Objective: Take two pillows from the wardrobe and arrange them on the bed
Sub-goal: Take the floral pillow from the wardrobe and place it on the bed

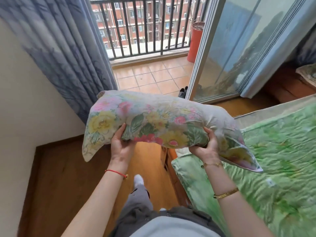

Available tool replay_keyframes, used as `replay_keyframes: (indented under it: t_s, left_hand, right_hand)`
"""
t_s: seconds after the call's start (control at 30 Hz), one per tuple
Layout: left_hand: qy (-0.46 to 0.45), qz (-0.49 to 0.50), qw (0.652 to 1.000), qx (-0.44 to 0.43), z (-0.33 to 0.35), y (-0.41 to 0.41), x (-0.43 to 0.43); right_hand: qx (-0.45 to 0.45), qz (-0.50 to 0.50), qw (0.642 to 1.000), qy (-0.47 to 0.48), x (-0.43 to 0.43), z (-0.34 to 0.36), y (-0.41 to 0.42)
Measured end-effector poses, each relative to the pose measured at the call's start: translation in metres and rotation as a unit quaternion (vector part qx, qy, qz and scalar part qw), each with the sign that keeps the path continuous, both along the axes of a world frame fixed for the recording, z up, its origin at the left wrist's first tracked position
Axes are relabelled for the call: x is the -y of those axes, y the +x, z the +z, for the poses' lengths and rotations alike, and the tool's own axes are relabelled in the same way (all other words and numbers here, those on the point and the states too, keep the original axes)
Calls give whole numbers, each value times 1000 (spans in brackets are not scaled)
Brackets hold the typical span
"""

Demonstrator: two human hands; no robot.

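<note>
Both hands [122, 144] grip floral pillow [153, 120]; no writing.

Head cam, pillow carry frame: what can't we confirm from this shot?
- Wardrobe and second pillow: neither shows in the head view.
- Fingers of the left hand and right hand: tucked under the floral pillow, so grip depth is unclear.
- Bed: cut off by the right edge; head end not visible.
- Dark items by the glass door: too small and half hidden to identify.
</note>
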State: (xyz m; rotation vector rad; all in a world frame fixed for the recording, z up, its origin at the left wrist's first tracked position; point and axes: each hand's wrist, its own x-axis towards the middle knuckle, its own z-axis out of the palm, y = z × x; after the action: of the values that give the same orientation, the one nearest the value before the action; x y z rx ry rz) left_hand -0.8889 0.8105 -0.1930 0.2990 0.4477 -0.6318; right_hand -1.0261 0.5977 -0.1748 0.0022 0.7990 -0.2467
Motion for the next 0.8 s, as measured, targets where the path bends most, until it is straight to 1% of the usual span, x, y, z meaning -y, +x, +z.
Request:
replay_keyframes:
  t_s: [0.1, 0.17, 0.23, 0.3, 0.47, 0.7, 0.8]
  left_hand:
    - [26, -17, 1000, 5, -5, 63, 34]
    - [33, -50, 998, 17, -10, 109, 56]
    - [26, -90, 995, 32, -14, 158, 80]
    - [4, -120, 993, 15, -12, 203, 103]
    - [-4, -198, 980, 17, -1, 302, 164]
    - [-31, -285, 958, 1, 6, 378, 239]
    - [-21, -322, 946, -12, 4, 400, 273]
  right_hand:
    - [-1, -21, 1000, -5, 25, -5, 54]
    - [-7, -36, 999, -10, 43, -9, 92]
    - [-8, -70, 998, -2, 59, -10, 132]
    - [-11, -104, 994, 6, 75, -10, 168]
    - [-10, -189, 982, 16, 110, -13, 242]
    - [-6, -273, 962, 12, 156, -18, 298]
    - [-13, -306, 952, 13, 175, -21, 311]
